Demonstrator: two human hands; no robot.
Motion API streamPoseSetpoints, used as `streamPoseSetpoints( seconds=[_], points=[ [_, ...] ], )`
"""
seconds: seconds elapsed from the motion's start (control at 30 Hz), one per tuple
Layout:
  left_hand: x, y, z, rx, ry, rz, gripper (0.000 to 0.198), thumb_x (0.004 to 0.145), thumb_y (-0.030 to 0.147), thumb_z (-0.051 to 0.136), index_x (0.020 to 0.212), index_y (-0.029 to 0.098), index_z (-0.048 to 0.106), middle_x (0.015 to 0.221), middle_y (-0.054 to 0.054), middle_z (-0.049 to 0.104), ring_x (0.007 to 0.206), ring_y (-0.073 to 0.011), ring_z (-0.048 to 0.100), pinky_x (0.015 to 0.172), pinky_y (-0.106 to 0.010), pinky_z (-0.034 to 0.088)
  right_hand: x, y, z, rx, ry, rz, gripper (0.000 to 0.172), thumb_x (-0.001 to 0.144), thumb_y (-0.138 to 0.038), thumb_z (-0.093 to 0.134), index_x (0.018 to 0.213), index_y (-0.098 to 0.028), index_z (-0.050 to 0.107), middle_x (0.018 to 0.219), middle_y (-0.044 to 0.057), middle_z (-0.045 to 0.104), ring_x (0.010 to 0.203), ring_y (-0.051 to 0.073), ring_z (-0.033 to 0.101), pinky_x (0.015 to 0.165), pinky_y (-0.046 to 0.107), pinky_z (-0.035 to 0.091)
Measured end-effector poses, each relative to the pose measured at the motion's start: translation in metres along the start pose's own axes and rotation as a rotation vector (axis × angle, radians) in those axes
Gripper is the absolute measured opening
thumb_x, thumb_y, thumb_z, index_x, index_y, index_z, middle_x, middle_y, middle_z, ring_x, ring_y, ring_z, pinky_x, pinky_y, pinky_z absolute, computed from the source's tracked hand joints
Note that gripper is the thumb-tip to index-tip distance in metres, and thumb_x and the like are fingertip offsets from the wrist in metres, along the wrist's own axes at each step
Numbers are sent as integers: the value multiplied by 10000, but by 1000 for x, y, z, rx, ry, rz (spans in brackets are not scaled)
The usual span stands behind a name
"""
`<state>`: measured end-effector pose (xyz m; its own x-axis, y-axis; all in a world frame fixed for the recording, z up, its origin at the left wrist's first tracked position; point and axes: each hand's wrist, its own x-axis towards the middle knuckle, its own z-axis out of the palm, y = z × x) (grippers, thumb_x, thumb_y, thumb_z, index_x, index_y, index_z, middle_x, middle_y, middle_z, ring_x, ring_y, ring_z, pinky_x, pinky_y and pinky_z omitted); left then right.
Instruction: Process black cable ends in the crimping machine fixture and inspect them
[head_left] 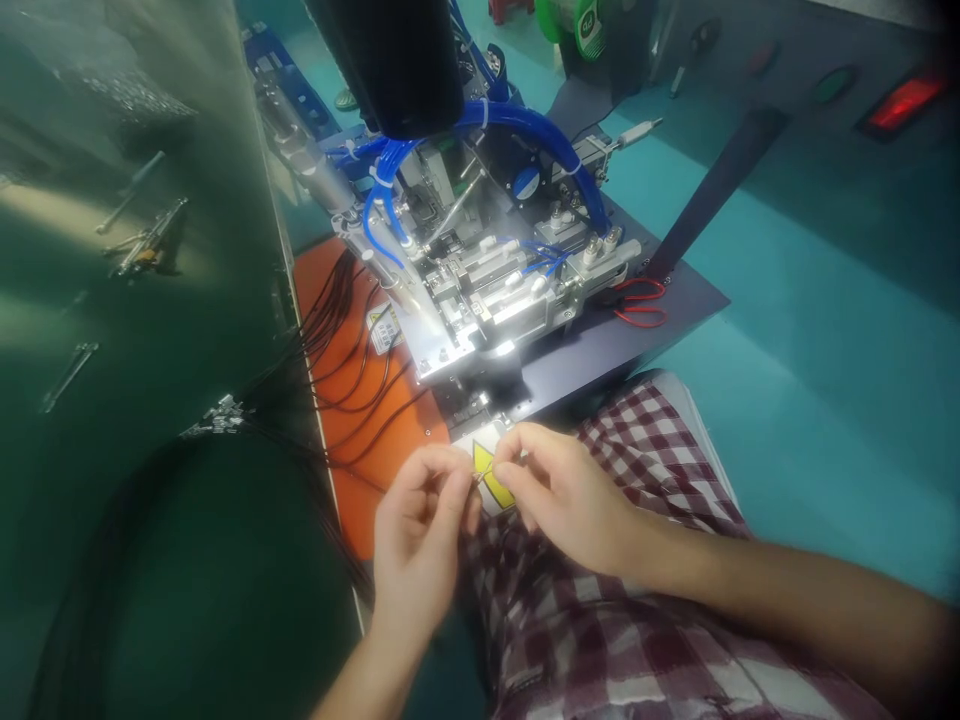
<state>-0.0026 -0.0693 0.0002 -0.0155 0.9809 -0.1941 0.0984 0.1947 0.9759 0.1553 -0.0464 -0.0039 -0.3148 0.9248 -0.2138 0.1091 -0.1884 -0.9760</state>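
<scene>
My left hand (421, 520) and my right hand (559, 490) meet just below the front of a small metal machine (487, 290). Both pinch the end of a thin black wire (484, 473) between thumb and fingers. The wire tip lies over a yellow warning label (491, 485) on the machine's front. A bundle of black wires (352, 350) runs from the left across an orange mat (337, 340) towards my left hand. My lap in checked cloth (600, 600) is under both hands.
Blue air hoses (525, 125) arch over the machine. Red-handled scissors (641, 302) lie on the dark base plate (660, 320) at its right. A shiny metal panel (150, 250) stands at the left. Teal floor (810, 350) spreads to the right; a red lamp (904, 100) glows top right.
</scene>
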Motion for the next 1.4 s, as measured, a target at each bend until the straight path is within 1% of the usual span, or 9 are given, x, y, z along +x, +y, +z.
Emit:
streamPoseSetpoints(
  seconds=[0.1,0.2,0.37,0.53,0.73,0.93,1.0,1.2,1.4],
  points=[
    [-2,1,2,112,38,178,114,891,258,574,801,187,572,746,20,539,576,-72,476,542,-212,396,3,-3,-1,131,-79,152,159,881,-162,483,725,-190,469,476,-88,451,404,64,440,419,177,363],
    [1,6,0,130,-51,106,103,885,275,586,966,212,592,788,11,577,640,-93,538,584,-209,449,5,-3,-3,196,-80,172,143,880,-176,501,739,-187,483,454,-95,448,409,60,420,421,170,351],
    [11,12,-4,78,-139,-140,212,825,328,669,986,193,634,680,16,622,587,-93,573,577,-197,468,5,0,-5,54,6,39,109,872,-182,521,764,-182,532,516,-85,454,443,59,414,431,180,329],
    [20,14,-3,57,-53,-183,207,762,356,729,857,176,690,562,27,587,502,-83,532,490,-183,420,10,0,-9,-105,70,-105,126,872,-165,512,748,-180,524,637,-44,521,538,79,474,513,211,378],
    [33,16,1,-15,2,-229,244,725,381,748,806,163,676,696,-14,648,506,-77,520,454,-183,401,26,-4,-13,-256,150,-273,115,849,-129,527,744,-173,543,750,-7,567,645,103,517,613,238,418],
    [45,11,0,-214,-6,-423,310,689,417,760,710,146,611,461,75,444,369,-7,264,370,-144,230,42,1,-13,-17,-37,124,105,867,-284,548,805,-201,562,514,-70,421,418,83,376,390,207,281],
    [46,9,-1,-228,-4,-421,313,685,415,763,717,142,612,478,72,460,376,-3,264,378,-141,239,44,2,-16,-18,-24,136,93,851,-295,580,853,-202,588,512,-69,424,415,84,377,383,206,281],
    [42,-1,-4,-200,-23,-384,275,728,405,736,748,154,626,481,75,442,397,-25,317,382,-141,286,46,-2,-21,-195,68,-124,54,839,-217,604,842,-191,652,794,15,627,557,95,498,516,228,424],
    [41,0,-3,-144,-18,-319,219,748,358,719,748,153,641,491,73,447,398,-20,333,366,-119,250,44,0,-18,-392,60,-446,98,855,-140,586,885,-193,662,833,42,626,671,128,579,578,246,473]
  ],
)
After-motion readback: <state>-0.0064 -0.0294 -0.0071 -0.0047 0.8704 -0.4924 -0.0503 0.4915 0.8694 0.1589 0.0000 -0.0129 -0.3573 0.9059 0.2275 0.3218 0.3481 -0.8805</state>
